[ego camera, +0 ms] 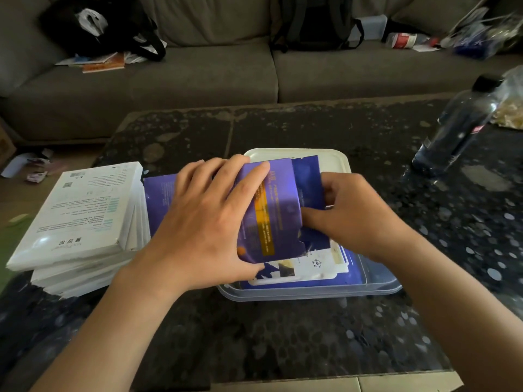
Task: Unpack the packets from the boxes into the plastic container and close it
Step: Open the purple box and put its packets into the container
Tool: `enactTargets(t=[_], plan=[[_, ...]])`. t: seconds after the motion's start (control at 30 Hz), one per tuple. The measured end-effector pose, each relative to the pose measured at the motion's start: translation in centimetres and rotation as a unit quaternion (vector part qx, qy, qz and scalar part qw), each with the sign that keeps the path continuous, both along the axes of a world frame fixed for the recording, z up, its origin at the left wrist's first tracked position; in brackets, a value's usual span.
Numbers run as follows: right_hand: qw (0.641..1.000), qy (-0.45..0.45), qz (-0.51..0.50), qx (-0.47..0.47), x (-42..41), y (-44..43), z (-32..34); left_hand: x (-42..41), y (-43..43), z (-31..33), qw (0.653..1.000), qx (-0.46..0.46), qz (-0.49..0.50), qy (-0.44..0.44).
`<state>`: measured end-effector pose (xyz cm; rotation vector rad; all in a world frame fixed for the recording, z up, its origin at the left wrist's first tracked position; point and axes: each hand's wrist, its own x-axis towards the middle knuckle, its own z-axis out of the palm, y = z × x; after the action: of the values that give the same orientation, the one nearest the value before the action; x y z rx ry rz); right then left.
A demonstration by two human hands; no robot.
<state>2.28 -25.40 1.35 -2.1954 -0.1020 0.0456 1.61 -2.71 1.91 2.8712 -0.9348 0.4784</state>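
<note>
1. Head-camera view is looking down on a dark speckled worktop, where both hands are working over a clear plastic container that is sitting near the middle.
2. The left hand is gripping a purple box and holding it just above the container's left part. Its fingers are lying spread across the box's top face, while the thumb is hooking round the near edge.
3. The right hand is reaching in at the box's right end. Its fingers are curling and, together with the thumb, pinching a dark blue packet that is sticking out of the box.
4. More packets, blue and white, are lying flat inside the container, partly hidden under the box and the hands.
5. A white lid is lying on the worktop just behind the container, its near part covered by the hands; the container is standing open.
6. A stack of white boxes is sitting at the left, just beside the purple box, with the top one lying slightly askew.
7. A dark bottle is standing at the far right, well apart from the container, with a clear bag of pale food just beside it.
8. A grey sofa beyond the worktop is carrying a black backpack, a black bag and loose papers.
</note>
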Motion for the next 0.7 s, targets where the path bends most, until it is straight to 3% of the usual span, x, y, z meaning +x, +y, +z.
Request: enactTargets(t=[0.13, 0.27, 0.37, 0.7], plan=[[0.991, 0.059, -0.021, 0.121, 0.4, -1.8, 0.6, 0.3, 0.9, 0.2, 1.000, -0.010, 0.011, 0.010], [0.947, 0.133, 0.002, 0.292, 0.4, -2.8, 1.3, 0.5, 1.2, 0.3, 1.000, -0.011, 0.014, 0.023], [0.942, 0.132, 0.014, 0.308, 0.5, -3.1, 1.3, 0.7, 1.7, 0.4, 0.999, -0.006, 0.021, 0.028], [0.922, 0.037, -0.134, 0.361, 1.9, -5.1, 0.4, 1.6, 4.6, 1.9, 0.994, -0.037, 0.096, -0.026]])
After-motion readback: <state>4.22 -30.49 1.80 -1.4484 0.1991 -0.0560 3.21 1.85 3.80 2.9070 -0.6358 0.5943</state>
